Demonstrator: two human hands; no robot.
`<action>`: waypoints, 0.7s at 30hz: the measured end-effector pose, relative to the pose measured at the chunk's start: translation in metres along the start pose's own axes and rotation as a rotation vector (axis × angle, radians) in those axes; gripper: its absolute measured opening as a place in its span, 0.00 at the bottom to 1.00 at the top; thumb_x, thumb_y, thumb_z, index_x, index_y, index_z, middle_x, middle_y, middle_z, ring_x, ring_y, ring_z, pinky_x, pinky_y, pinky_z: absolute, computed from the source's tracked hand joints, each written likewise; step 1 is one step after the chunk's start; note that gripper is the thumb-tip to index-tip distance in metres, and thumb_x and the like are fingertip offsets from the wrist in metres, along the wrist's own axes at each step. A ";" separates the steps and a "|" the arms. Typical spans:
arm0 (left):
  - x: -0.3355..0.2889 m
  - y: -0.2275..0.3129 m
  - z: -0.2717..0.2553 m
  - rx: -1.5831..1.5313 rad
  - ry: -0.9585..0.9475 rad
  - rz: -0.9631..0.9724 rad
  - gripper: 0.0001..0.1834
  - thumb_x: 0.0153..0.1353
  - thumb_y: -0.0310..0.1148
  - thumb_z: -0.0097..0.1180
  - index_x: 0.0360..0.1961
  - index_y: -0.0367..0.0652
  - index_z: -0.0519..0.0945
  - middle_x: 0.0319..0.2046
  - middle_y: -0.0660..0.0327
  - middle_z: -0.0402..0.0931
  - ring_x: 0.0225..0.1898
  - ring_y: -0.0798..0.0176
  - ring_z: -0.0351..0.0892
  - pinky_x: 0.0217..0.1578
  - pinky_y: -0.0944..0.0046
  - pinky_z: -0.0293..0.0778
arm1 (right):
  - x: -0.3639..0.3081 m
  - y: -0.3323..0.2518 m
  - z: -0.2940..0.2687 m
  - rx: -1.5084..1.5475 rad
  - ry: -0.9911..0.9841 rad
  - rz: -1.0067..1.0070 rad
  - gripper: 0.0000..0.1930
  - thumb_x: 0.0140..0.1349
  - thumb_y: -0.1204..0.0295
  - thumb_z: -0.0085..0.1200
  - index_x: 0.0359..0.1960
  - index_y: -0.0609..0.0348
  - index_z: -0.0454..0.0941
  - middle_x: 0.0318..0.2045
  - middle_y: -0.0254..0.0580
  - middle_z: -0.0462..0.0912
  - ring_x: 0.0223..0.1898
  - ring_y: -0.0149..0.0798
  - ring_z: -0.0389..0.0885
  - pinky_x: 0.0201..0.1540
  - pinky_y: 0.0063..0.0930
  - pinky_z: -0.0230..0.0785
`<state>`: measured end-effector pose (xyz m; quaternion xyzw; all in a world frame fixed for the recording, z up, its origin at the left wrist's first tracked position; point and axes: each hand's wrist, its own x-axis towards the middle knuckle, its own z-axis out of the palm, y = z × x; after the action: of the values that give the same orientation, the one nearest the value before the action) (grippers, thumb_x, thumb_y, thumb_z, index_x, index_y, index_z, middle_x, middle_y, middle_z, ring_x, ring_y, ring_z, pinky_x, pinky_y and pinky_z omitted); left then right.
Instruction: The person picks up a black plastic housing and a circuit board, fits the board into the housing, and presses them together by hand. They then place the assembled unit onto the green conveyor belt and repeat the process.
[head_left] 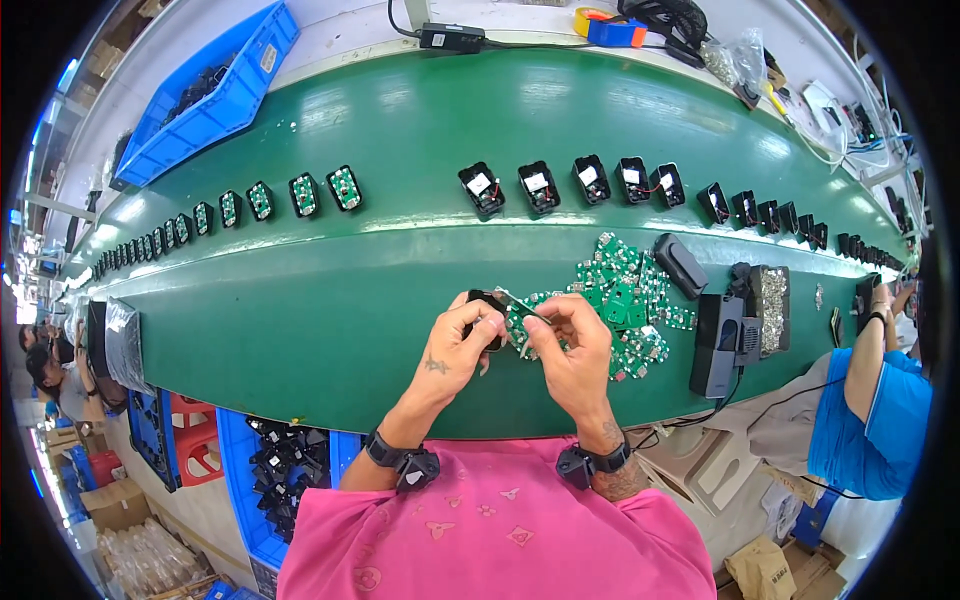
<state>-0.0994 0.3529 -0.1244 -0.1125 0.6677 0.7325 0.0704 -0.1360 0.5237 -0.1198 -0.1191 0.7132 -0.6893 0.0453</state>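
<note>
Seen from the head camera above a long green conveyor belt (pixel 330 330). Left hand (pixel 462 345) curled tight around a small black plastic housing (pixel 487 302), fingers wrapped over its top edge. Right hand (pixel 568 345) pinched shut on a small green circuit board (pixel 522 308), held tilted and touching the housing at its 3 o'clock side. Both raised just above the belt, near the picture's middle. At 2 o'clock from the hands, a loose pile of green circuit boards (pixel 625 300) lying on the belt, with a black oblong cover (pixel 680 265) at the pile's 1 o'clock edge. Further toward 3 o'clock, a black box-shaped device (pixel 717 345) and beside it a tray of small silvery parts (pixel 769 310). At 12 o'clock, a row of open black housings with wired boards (pixel 570 185) strung across the belt; at 10 o'clock, a row of housings showing green boards (pixel 300 195). Blue bin (pixel 215 100) far off at 11 o'clock. Another person's arm in a blue sleeve (pixel 870 410) at 3 o'clock.
</note>
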 end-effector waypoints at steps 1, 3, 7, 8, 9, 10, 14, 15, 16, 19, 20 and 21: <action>0.000 0.001 0.002 0.000 0.001 0.000 0.14 0.70 0.35 0.52 0.31 0.37 0.79 0.35 0.64 0.68 0.30 0.73 0.72 0.21 0.73 0.70 | 0.000 0.000 0.002 -0.054 -0.014 -0.064 0.06 0.62 0.82 0.59 0.39 0.66 0.76 0.36 0.39 0.79 0.31 0.26 0.80 0.30 0.21 0.74; 0.000 0.003 0.004 -0.023 0.058 -0.021 0.13 0.69 0.34 0.52 0.29 0.38 0.79 0.36 0.64 0.68 0.30 0.73 0.73 0.21 0.72 0.70 | 0.000 -0.003 0.004 -0.105 -0.025 -0.105 0.06 0.61 0.82 0.61 0.38 0.65 0.77 0.37 0.40 0.79 0.32 0.27 0.80 0.31 0.21 0.74; 0.003 0.006 0.002 -0.039 0.029 -0.094 0.09 0.68 0.30 0.50 0.35 0.38 0.79 0.38 0.64 0.68 0.33 0.73 0.73 0.24 0.71 0.72 | -0.001 -0.003 0.005 -0.208 -0.047 -0.186 0.07 0.56 0.82 0.63 0.36 0.63 0.79 0.39 0.43 0.79 0.33 0.32 0.80 0.34 0.23 0.74; 0.003 0.000 0.002 -0.149 0.006 -0.112 0.08 0.68 0.29 0.49 0.45 0.40 0.76 0.42 0.63 0.68 0.36 0.71 0.74 0.27 0.70 0.74 | -0.001 -0.002 0.004 -0.228 -0.058 -0.201 0.08 0.55 0.82 0.63 0.36 0.62 0.79 0.40 0.43 0.79 0.33 0.33 0.80 0.34 0.24 0.74; 0.003 -0.004 0.002 -0.258 -0.017 -0.130 0.16 0.67 0.28 0.48 0.55 0.42 0.73 0.45 0.61 0.68 0.38 0.70 0.74 0.30 0.69 0.76 | -0.001 0.001 0.002 -0.228 -0.058 -0.202 0.08 0.55 0.82 0.63 0.36 0.62 0.79 0.40 0.43 0.79 0.33 0.33 0.80 0.34 0.24 0.74; 0.002 0.000 0.002 -0.258 -0.019 -0.131 0.16 0.67 0.28 0.48 0.55 0.42 0.73 0.45 0.61 0.68 0.38 0.70 0.74 0.30 0.69 0.76 | -0.001 0.004 -0.001 -0.275 -0.062 -0.217 0.08 0.55 0.83 0.63 0.36 0.62 0.80 0.40 0.43 0.79 0.35 0.35 0.81 0.35 0.26 0.74; 0.000 0.006 -0.001 -0.302 -0.086 -0.048 0.45 0.61 0.27 0.58 0.74 0.47 0.46 0.63 0.54 0.59 0.56 0.60 0.71 0.43 0.61 0.80 | 0.003 0.002 -0.006 -0.336 -0.108 -0.301 0.09 0.52 0.84 0.62 0.35 0.60 0.80 0.41 0.44 0.80 0.41 0.42 0.82 0.40 0.30 0.75; 0.000 0.002 -0.002 -0.288 -0.091 0.000 0.46 0.59 0.25 0.60 0.74 0.46 0.48 0.63 0.54 0.59 0.58 0.59 0.70 0.46 0.59 0.79 | 0.003 0.002 -0.007 -0.335 -0.109 -0.303 0.09 0.52 0.84 0.62 0.35 0.60 0.80 0.41 0.44 0.80 0.41 0.42 0.82 0.40 0.30 0.75; 0.000 0.000 -0.003 -0.273 -0.096 0.050 0.47 0.56 0.23 0.62 0.74 0.44 0.50 0.64 0.54 0.59 0.60 0.59 0.69 0.49 0.58 0.79 | 0.004 0.002 -0.007 -0.341 -0.138 -0.304 0.09 0.52 0.84 0.62 0.35 0.60 0.80 0.43 0.44 0.80 0.42 0.44 0.82 0.41 0.31 0.76; 0.003 0.007 -0.009 -0.247 -0.124 0.004 0.46 0.54 0.23 0.65 0.72 0.43 0.54 0.62 0.56 0.63 0.61 0.60 0.68 0.55 0.58 0.75 | 0.006 0.004 -0.010 -0.349 -0.179 -0.330 0.09 0.52 0.85 0.61 0.35 0.61 0.80 0.45 0.44 0.81 0.45 0.47 0.82 0.43 0.34 0.76; 0.002 0.011 -0.010 -0.216 -0.117 -0.004 0.45 0.55 0.24 0.65 0.72 0.44 0.56 0.60 0.56 0.65 0.60 0.61 0.69 0.56 0.59 0.74 | 0.006 0.004 -0.011 -0.353 -0.189 -0.352 0.09 0.53 0.85 0.60 0.35 0.61 0.80 0.45 0.44 0.81 0.45 0.47 0.82 0.43 0.34 0.76; 0.001 0.016 -0.009 -0.215 -0.116 -0.004 0.45 0.55 0.24 0.65 0.72 0.44 0.56 0.60 0.56 0.65 0.60 0.61 0.69 0.56 0.59 0.74 | 0.007 0.005 -0.012 -0.352 -0.189 -0.353 0.09 0.53 0.85 0.60 0.35 0.61 0.80 0.45 0.44 0.81 0.45 0.47 0.82 0.43 0.34 0.76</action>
<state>-0.1033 0.3423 -0.1104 -0.0780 0.5798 0.8051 0.0980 -0.1463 0.5337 -0.1234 -0.3113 0.7830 -0.5376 -0.0307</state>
